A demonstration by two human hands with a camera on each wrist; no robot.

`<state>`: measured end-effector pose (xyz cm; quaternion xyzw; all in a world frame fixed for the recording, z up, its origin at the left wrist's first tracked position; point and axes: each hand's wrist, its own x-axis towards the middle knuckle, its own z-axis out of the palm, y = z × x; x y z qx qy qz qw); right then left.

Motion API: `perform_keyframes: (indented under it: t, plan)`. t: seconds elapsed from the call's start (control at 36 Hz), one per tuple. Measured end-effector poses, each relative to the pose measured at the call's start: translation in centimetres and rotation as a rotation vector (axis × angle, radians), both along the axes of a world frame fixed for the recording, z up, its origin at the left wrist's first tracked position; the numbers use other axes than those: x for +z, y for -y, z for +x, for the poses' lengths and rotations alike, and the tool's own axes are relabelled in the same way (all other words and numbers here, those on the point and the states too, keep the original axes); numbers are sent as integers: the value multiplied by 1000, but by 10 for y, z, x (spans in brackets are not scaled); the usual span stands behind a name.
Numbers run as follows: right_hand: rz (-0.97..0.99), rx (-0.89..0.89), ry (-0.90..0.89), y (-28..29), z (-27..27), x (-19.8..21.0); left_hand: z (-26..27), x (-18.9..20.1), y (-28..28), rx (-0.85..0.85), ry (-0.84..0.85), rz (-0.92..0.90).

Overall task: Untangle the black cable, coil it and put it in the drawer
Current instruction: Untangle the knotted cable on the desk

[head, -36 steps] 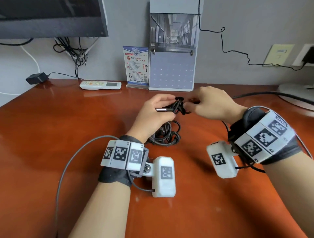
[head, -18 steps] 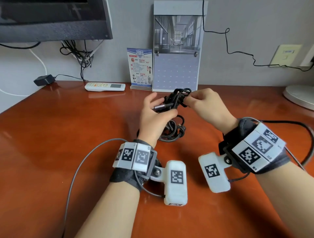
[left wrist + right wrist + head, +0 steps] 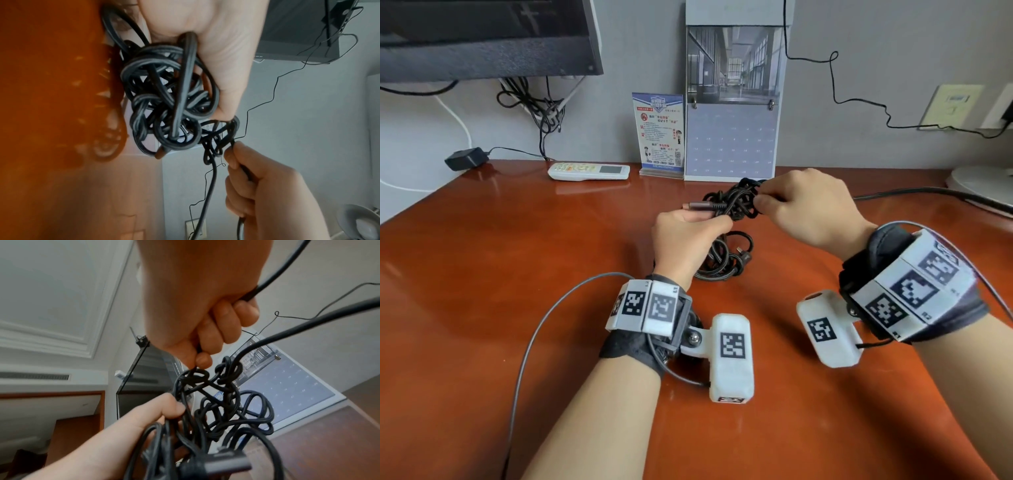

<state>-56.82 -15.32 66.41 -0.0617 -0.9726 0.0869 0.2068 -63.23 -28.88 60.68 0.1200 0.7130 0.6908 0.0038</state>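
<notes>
The black cable (image 3: 736, 205) is a knotted bundle held above the red-brown desk (image 3: 482, 274), its lower loops (image 3: 726, 260) hanging to the surface. My left hand (image 3: 688, 233) grips the bundle near a metal plug (image 3: 697, 205) that points left. My right hand (image 3: 801, 209) pinches a strand at the top right of the knot. In the left wrist view the tangle (image 3: 170, 100) fills my left hand (image 3: 216, 48), and my right hand (image 3: 263, 186) holds a strand below. In the right wrist view my right hand (image 3: 201, 313) pinches the knot (image 3: 216, 394). No drawer is in view.
Along the back edge stand a desk calendar (image 3: 732, 102) and a blue sign card (image 3: 659, 133), with a white remote (image 3: 589, 170) and a black adapter (image 3: 465, 158) to the left. A monitor (image 3: 482, 37) hangs top left. A lamp base (image 3: 983, 181) sits far right.
Both hands have lifted the tangle higher off the desk. The left hand's fingers have closed over the bundle near the plug, and the right hand still pinches the knot.
</notes>
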Motion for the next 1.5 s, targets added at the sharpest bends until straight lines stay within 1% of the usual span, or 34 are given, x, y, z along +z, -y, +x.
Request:
perform_keyframes:
  t: [0.06, 0.11, 0.17, 0.22, 0.28, 0.33, 0.39, 0.47, 0.72, 0.83, 0.89, 0.97, 1.11, 1.19, 1.28, 1.31, 1.36, 1.39, 1.5]
  plan:
    - [18, -14, -29, 0, 1, -1, 1, 0, -1, 18, 14, 10]
    - [80, 15, -20, 1, 3, -1, 1, 1, -1, 46, 38, 34]
    - [167, 59, 12, 5, 6, -1, 1, 2, 1, 59, 51, 39]
    - [227, 72, 67, 9, 6, -1, 0, 3, 3, 53, 15, 7]
    - [222, 45, 134, 11, 4, -2, -2, 4, 3, 40, -65, -68]
    - [220, 24, 170, 12, 0, -3, -1, 7, 1, 63, -154, -158]
    - [258, 22, 160, 12, -2, -3, 2, 9, -3, 101, -237, -224]
    - [297, 66, 137, 13, -6, -6, 6, 11, -5, 144, -326, -267]
    - [267, 150, 176, 11, -7, -9, 2, 18, 1, 63, -344, -375]
    - [230, 187, 191, 9, -7, -10, 4, 21, 4, 85, -407, -523]
    - [229, 199, 188, 8, -6, -10, 4, 22, 6, 80, -437, -549]
    - [284, 171, 140, 5, -4, -8, 3, 20, 9, 76, -479, -592]
    - [374, 166, 113, 4, -4, 1, 1, 18, 10, 134, -518, -566]
    - [471, 211, 146, 9, -3, 6, 1, 16, 8, 153, -494, -574]
    - [526, 245, 199, 12, -3, 11, 0, 13, 6, 149, -481, -578]
    - [551, 259, 190, 15, -3, 13, 0, 12, 5, 155, -476, -576]
    - [623, 305, 111, 21, -2, 15, -3, 11, 6, 177, -475, -545]
    - [630, 304, 92, 23, -1, 16, -5, 9, 6, 178, -479, -529]
    - [642, 207, 198, 25, -1, 9, -5, 10, 7, 160, -467, -463]
